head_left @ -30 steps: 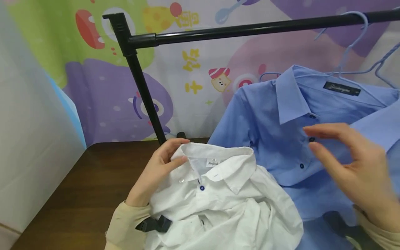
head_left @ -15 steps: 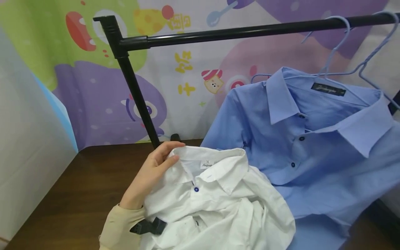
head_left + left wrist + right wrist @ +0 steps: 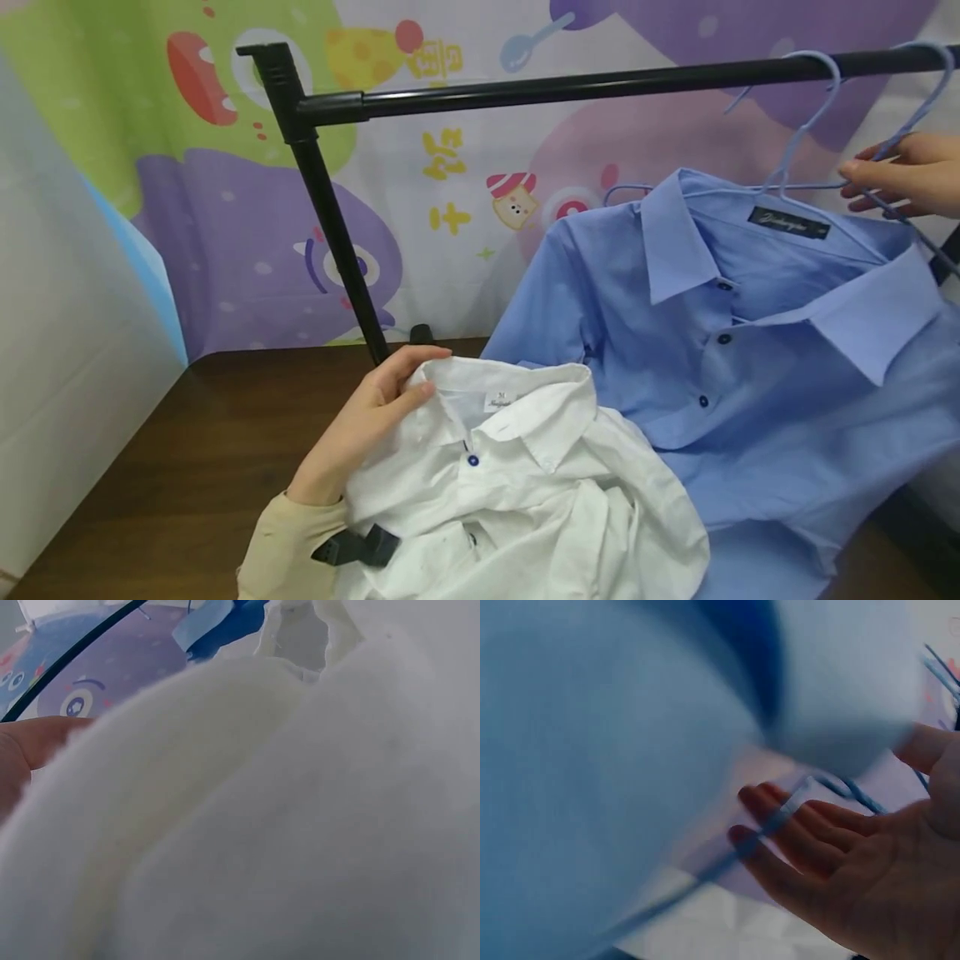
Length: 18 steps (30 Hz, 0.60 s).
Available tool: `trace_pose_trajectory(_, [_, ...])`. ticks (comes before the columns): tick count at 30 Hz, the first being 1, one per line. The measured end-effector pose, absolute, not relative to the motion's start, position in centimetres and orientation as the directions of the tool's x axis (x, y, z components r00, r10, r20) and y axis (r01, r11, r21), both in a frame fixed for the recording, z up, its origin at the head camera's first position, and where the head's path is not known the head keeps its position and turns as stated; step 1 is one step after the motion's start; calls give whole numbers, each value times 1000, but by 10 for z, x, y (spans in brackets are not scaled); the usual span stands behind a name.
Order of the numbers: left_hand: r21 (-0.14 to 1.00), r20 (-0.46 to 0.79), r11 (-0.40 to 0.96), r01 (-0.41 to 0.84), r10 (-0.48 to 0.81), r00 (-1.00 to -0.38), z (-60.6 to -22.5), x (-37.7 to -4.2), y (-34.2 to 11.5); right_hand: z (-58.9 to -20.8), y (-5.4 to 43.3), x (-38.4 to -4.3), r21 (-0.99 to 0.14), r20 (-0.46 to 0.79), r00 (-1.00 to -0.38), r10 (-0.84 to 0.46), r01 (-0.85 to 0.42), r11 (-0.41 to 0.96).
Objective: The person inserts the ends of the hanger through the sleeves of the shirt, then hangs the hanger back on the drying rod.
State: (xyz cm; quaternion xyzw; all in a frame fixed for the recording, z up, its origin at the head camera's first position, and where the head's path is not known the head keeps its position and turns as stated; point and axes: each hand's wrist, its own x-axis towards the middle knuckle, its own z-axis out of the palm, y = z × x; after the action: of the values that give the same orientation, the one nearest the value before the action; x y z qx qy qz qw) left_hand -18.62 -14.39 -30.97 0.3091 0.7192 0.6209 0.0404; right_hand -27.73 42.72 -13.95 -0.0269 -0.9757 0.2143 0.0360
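Observation:
My left hand (image 3: 371, 425) pinches the collar of a white shirt (image 3: 525, 500), its thumb inside the neck opening and its fingers behind. Soft folds of that shirt fill most of the left wrist view, hiding much of the hand. At the upper right, my right hand (image 3: 911, 175) is at the neck of an empty blue wire hanger (image 3: 937, 246) on the rail. In the right wrist view its fingers (image 3: 780, 881) are spread and lightly bent behind the wire, the thumb apart. Beside it a blue shirt (image 3: 630, 275) hangs on another blue hanger (image 3: 806, 125).
A black rail (image 3: 525, 93) runs across the back, joined to a slanting black post (image 3: 333, 225) at left. Below lies a dark wooden table (image 3: 187, 467). A cartoon-printed curtain (image 3: 450, 283) covers the back, with a pale panel (image 3: 67, 333) at left.
My right hand left the front of the blue shirt, went out of view, and is now up at the empty hanger. The left hand keeps its hold on the white collar.

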Motion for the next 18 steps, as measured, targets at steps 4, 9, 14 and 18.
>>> trace_pose_trajectory(4, [914, 332, 39, 404, 503, -798, -309, -187, -142, -133, 377, -249, -402, 91, -994, 52, 11, 916])
trace_pose_trajectory(9, [911, 345, 27, 413, 499, -795, -311, -188, -140, -137, 339, -223, -410, 217, -965, 145, 45, 911])
trace_pose_trajectory(14, [915, 345, 11, 404, 502, -793, -310, -187, -138, -136, 343, -222, -445, 284, -939, 194, 50, 894])
trace_pose_trajectory(18, [914, 341, 18, 405, 504, -793, -308, -187, -136, -134, 370, -233, -521, 350, -921, 172, -39, 852])
